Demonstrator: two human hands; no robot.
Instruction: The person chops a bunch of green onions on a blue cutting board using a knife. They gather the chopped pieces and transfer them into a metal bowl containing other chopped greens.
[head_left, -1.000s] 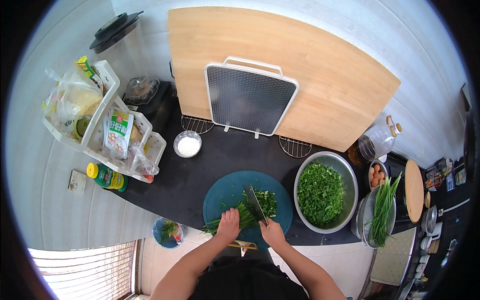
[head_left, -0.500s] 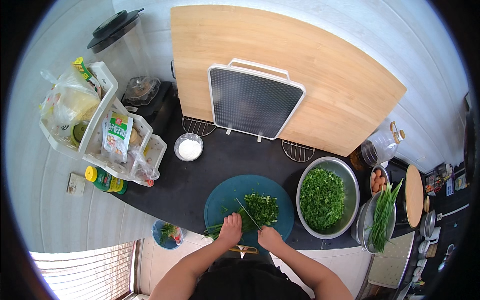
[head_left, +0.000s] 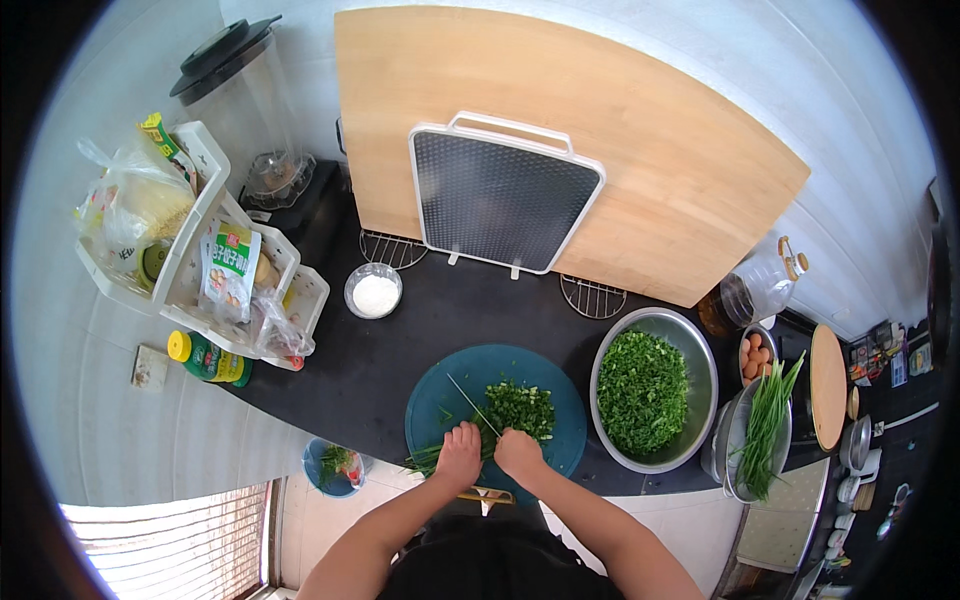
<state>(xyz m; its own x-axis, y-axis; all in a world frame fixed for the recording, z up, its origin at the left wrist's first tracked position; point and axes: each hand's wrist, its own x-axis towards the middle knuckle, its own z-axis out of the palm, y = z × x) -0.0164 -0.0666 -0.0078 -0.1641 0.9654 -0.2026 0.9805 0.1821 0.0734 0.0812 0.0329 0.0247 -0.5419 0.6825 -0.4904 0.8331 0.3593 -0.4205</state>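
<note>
A round teal cutting board [head_left: 435,385] lies near the counter's front edge. My left hand [head_left: 459,452] is closed over a bunch of green chives [head_left: 424,459], pressing it to the board, with the stalks' ends poking out to the left. Closed around a knife's handle is my right hand [head_left: 518,453]. The knife [head_left: 471,402] slants up and left, its thin blade close beside my left fingers; the handle is hidden in my grip. Chopped chives [head_left: 522,408] form a pile just right of the blade. A few loose bits lie elsewhere on the board.
To the right stand a steel bowl of chopped greens [head_left: 642,392], a colander with long chives [head_left: 768,425] and a bowl of eggs [head_left: 755,357]. A glass bowl of white powder [head_left: 375,295] is behind left. Boards [head_left: 505,200] lean at the back; a bin [head_left: 337,467] stands below.
My right hand and the knife have shifted left and slightly up, and the blade now lies nearer my left hand. My left hand still holds the chives in about the same place.
</note>
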